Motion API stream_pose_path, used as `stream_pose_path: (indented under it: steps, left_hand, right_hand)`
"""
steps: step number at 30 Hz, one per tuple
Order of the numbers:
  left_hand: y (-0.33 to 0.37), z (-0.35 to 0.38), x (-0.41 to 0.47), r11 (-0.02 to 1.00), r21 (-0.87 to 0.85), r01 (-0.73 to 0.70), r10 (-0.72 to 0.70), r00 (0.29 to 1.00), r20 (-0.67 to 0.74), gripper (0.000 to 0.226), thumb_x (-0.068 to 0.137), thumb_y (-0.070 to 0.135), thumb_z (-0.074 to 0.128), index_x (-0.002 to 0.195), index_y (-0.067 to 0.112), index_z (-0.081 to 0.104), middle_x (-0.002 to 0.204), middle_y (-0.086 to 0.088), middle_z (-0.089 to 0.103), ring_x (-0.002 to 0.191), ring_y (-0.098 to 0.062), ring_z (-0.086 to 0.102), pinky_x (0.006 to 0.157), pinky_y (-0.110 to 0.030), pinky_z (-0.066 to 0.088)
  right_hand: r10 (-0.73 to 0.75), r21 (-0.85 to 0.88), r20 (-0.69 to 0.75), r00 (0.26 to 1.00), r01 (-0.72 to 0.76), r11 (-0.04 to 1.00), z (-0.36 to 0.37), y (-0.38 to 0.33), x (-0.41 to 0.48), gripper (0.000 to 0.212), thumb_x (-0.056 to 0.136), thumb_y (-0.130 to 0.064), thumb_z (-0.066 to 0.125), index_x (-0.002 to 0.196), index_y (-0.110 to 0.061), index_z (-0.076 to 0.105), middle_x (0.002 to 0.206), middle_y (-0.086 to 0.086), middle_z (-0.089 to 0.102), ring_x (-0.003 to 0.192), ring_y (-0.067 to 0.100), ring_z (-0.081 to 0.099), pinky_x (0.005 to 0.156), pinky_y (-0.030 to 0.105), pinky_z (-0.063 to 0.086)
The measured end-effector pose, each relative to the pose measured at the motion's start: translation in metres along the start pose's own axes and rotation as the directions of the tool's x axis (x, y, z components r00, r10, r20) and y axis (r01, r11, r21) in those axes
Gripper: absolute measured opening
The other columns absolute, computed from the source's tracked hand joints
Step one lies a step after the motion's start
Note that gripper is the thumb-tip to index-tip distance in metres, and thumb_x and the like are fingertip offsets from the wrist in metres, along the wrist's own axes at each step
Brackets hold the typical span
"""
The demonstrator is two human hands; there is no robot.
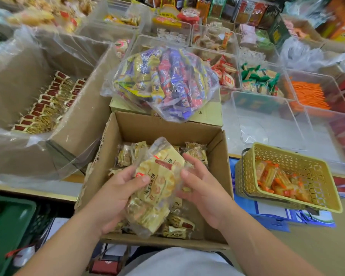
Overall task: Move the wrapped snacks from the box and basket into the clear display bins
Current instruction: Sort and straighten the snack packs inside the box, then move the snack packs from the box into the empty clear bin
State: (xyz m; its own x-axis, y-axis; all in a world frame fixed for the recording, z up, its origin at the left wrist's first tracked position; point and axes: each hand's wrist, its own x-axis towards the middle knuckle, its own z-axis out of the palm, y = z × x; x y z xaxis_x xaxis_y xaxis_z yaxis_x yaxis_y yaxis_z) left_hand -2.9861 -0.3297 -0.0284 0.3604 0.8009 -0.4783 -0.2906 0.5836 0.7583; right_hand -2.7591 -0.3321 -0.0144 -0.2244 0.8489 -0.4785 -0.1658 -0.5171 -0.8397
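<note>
Above the open cardboard box (167, 126), a bundle of wrapped snacks (157, 188) in yellow packets is held over more packets of the same kind. The left hand (116, 194) grips the bundle, thumb pressed on top and fingers curled beneath. The right hand (203, 186) touches its right edge with loosely spread fingers. Just right of the box stands a yellow basket (299, 162) with orange packets (277, 180). Behind the basket is a clear bin (267, 120), and behind the box lies a bag of colourful snacks (163, 82).
</note>
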Motion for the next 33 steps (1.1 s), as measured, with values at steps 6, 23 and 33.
stream_pose_path:
  steps: [6,23,33]
  left_hand:
    - [-0.014,0.022,0.019,0.997,-0.051,0.052,-0.052,0.999,-0.006,0.049,0.087,0.030,0.073,0.136,0.028,0.063,0.126,-0.011,0.074,0.115,-0.029,0.072,0.083,-0.043,0.061]
    - [-0.032,0.128,0.060,0.988,-0.145,-0.055,0.010,0.955,-0.297,0.074,0.082,0.023,0.077,0.148,0.031,0.047,0.103,0.012,0.079,0.078,-0.001,0.075,0.055,-0.032,0.061]
    - [-0.061,0.247,0.094,0.968,-0.227,-0.110,-0.002,0.898,-0.440,0.054,0.095,0.010,0.067,0.130,0.048,0.053,0.086,0.013,0.077,0.061,0.002,0.072,0.041,-0.027,0.053]
  right_hand:
    - [-0.030,0.066,-0.191,0.981,0.043,0.997,-0.017,-0.003,-0.010,0.048,0.088,-0.037,0.075,0.131,-0.025,0.058,0.119,0.008,0.073,0.111,0.030,0.070,0.094,0.050,0.057]
    - [-0.013,0.306,-0.253,0.967,0.093,0.948,-0.170,-0.052,-0.015,0.029,0.099,-0.027,0.057,0.122,-0.012,0.068,0.127,0.017,0.069,0.104,0.029,0.071,0.061,0.034,0.055]
    - [-0.019,0.030,-0.138,0.990,0.023,0.999,-0.237,-0.077,0.003,0.017,0.100,-0.026,0.061,0.112,-0.017,0.054,0.104,0.014,0.075,0.092,0.031,0.075,0.081,0.054,0.059]
